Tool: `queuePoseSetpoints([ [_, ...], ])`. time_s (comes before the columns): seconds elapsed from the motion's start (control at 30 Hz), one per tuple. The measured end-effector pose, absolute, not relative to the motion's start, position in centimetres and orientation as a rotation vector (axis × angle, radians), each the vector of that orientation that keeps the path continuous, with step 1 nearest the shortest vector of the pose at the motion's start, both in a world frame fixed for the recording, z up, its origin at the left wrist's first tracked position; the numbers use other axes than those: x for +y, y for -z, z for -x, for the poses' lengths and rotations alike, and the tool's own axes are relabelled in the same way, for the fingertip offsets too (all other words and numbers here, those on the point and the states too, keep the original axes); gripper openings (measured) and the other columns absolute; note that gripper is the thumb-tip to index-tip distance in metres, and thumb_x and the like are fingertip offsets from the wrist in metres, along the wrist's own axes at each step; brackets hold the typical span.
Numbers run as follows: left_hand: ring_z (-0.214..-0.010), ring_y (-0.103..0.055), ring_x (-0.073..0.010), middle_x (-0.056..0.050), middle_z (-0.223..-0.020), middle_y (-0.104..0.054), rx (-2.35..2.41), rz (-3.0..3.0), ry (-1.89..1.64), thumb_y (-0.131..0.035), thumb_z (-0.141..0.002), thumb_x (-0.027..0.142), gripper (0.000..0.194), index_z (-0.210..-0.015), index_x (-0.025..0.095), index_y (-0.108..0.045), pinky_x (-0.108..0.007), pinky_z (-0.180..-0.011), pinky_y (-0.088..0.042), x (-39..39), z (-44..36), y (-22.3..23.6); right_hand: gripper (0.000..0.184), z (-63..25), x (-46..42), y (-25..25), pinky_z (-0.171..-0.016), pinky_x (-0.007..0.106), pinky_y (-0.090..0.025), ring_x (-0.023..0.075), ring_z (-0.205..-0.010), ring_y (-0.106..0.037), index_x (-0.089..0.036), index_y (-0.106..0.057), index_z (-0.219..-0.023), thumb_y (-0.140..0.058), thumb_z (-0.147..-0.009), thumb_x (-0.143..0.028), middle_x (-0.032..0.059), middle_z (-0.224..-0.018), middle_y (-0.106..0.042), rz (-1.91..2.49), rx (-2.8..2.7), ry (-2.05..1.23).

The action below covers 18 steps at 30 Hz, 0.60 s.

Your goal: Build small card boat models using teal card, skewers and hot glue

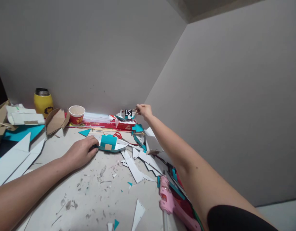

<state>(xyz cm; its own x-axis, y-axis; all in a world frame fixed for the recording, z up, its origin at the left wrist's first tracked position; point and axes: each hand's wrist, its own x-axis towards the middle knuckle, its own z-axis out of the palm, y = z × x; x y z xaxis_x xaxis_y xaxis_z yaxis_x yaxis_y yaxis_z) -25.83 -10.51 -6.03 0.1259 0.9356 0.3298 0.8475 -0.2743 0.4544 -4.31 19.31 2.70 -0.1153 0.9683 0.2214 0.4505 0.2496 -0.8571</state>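
"What are the hands doing?"

"The left hand [86, 148] rests low over the worktable [90, 199], fingers curled around the near end of a teal-and-white card boat [108, 141]. Something black [93, 147] shows at its fingertips. The boat lies just to that hand's right, its pointed white end facing away from it."

"And the other one?"

"The right hand [144, 111] is stretched farther out, its fingertips drawn together at a thin stick [135, 112]. Whether they actually grip it, I cannot tell. Just left of that hand sits a second paper model [125, 116] with a black label [128, 112] reading 'ST', upside down. A red box [125, 124] is below and left of the same hand."

"What surrounds the left hand?"

"Beyond it, a red-and-white paper cup [77, 115]; farther left, a folded piece of brown cardboard [56, 122] and a yellow bottle [43, 102] without a lid. A teal triangle [84, 132] lies just past its knuckles. To its right, past the boat's upper edge, are red-handled scissors [118, 135], and beyond the boat's tip, white card scraps [134, 166]."

"Anything nearer the wearer?"

"A pink glue gun [167, 197], well to the left hand's right, beside the right forearm [184, 154]."
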Motion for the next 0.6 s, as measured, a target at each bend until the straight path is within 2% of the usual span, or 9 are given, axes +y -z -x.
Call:
queuePoseSetpoints([
  [0.13, -0.083, -0.057, -0.0215, -0.004, -0.092, -0.061, 1.795, -2.236, -0.85, -0.045, -0.086, 0.025, 0.014, -0.09, 0.021, -0.058, -0.033, -0.071, -0.044, -10.6, 25.9, 6.2, 0.019, 3.5, 18.7, -4.8, -0.052, 0.02, -0.049, 0.0077, -0.058, -0.058, -0.011, -0.063, -0.087, -0.053, -0.094, -0.026, 0.0006, -0.076, -0.064, 1.188, -1.698, -0.702],
  [0.23, -0.083, -0.057, -0.0216, -0.004, -0.092, -0.062, 1.795, -2.242, -0.851, -0.045, -0.086, 0.025, 0.014, -0.09, 0.021, -0.058, -0.033, -0.071, -0.044, -10.6, 26.0, 6.2, 0.021, 3.8, 17.2, -5.9, -0.047, 0.016, -0.045, 0.0073, -0.055, -0.058, -0.012, -0.065, -0.079, -0.053, -0.092, -0.024, 0.0017, -0.072, -0.067, 1.06, -1.766, -0.669],
  [0.37, -0.083, -0.058, -0.0216, -0.004, -0.092, -0.062, 1.798, -2.246, -0.854, -0.045, -0.086, 0.026, 0.015, -0.09, 0.022, -0.058, -0.033, -0.071, -0.044, -10.6, 25.9, 6.1, 0.019, 6.1, 15.4, -5.4, -0.045, 0.017, -0.044, 0.0094, -0.055, -0.059, -0.014, -0.069, -0.077, -0.059, -0.086, -0.027, 0.0021, -0.07, -0.069, 0.947, -1.92, -0.66],
  [0.6, -0.083, -0.058, -0.0218, -0.005, -0.092, -0.062, 1.799, -2.243, -0.848, -0.045, -0.085, 0.025, 0.014, -0.089, 0.021, -0.058, -0.032, -0.071, -0.044, -10.7, 25.8, 6.0, 0.024, 9.4, 15.2, -3.1, -0.046, 0.018, -0.039, 0.0098, -0.046, -0.052, -0.014, -0.067, -0.063, -0.058, -0.083, -0.026, -0.0008, -0.051, -0.061, 0.938, -2.116, -0.566],
])
